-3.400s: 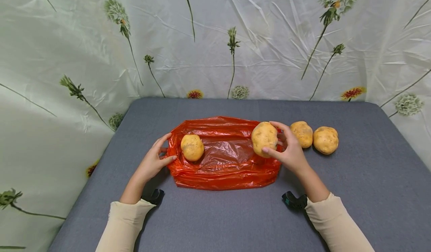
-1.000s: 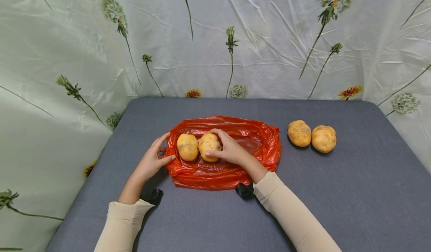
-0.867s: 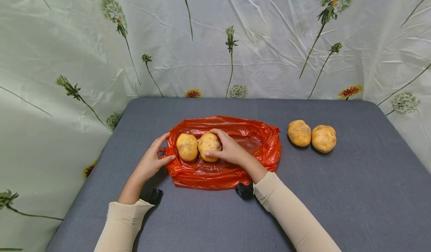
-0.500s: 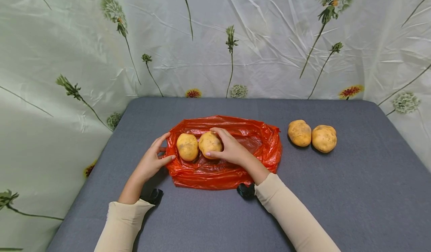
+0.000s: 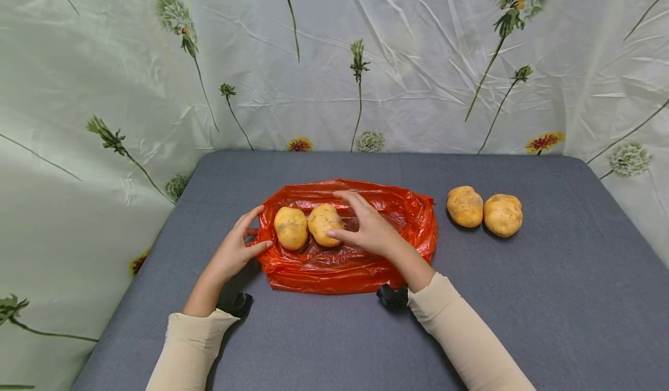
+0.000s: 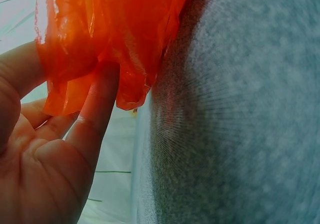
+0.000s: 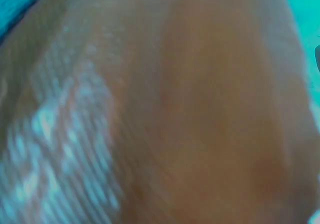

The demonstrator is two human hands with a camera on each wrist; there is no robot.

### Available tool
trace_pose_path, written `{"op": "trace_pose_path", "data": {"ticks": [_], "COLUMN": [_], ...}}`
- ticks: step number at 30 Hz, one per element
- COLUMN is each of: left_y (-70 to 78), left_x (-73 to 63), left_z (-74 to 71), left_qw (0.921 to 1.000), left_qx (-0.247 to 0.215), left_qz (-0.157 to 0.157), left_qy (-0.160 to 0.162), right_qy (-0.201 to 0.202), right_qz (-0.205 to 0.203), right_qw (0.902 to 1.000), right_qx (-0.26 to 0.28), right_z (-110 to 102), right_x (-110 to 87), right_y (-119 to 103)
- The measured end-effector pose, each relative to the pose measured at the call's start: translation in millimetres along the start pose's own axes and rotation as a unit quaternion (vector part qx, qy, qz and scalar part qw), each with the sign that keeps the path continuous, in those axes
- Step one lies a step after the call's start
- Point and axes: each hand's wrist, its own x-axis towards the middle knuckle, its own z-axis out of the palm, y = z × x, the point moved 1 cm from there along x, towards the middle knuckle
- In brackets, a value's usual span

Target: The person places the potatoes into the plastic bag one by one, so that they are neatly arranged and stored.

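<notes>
In the head view, a red plastic bag (image 5: 324,277) lies spread with its mouth facing up. Two potatoes sit side by side in its left half: a left potato (image 5: 291,228) and a right potato (image 5: 324,223). My left hand (image 5: 236,250) holds the bag's left rim; the left wrist view has thumb and fingers around the bunched plastic (image 6: 115,29). My right hand (image 5: 372,231) hovers over the bag just right of the right potato, fingers spread apart, thumb tip at the potato's edge; whether it touches cannot be told. The right wrist view is blurred.
Two more potatoes, one nearer the bag (image 5: 465,207) and one farther right (image 5: 503,215), lie together on the grey table (image 5: 324,344). A floral curtain (image 5: 313,89) hangs behind and to the left. Black wrist devices sit under both wrists.
My right hand carried a potato leftward, set it beside the first in the bag, then let go and drew back slightly right. The left hand has stayed at the rim.
</notes>
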Motion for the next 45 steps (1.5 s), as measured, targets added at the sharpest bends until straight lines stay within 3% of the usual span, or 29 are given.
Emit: {"op": "trace_pose_path", "data": {"ticks": [5,26,36,45], "left_y": [0.1,0.6,-32.7,-34.9], "left_x": [0.0,0.5,8.0,7.6], "left_z": [-0.2,0.2,2.1,1.6], "left_qw": [1.0000,1.0000,0.9999,0.9999], "left_qx": [-0.001,0.002,-0.012,-0.013], "left_qz": [-0.002,-0.006,-0.004,0.005], "left_qy": [-0.001,0.003,0.002,0.005], "right_qy": [0.022,0.084,0.106,0.136], "right_qz": [-0.020,-0.028,-0.014,0.008], "right_qw": [0.9995,0.9958,0.9937,0.9901], "right_qx": [-0.006,-0.021,-0.033,-0.036], "right_z": [-11,-52,-70,-87], "right_x": [-7.1,-40.6,-56.6,-72.9], "right_y": [-2,13,24,38]}}
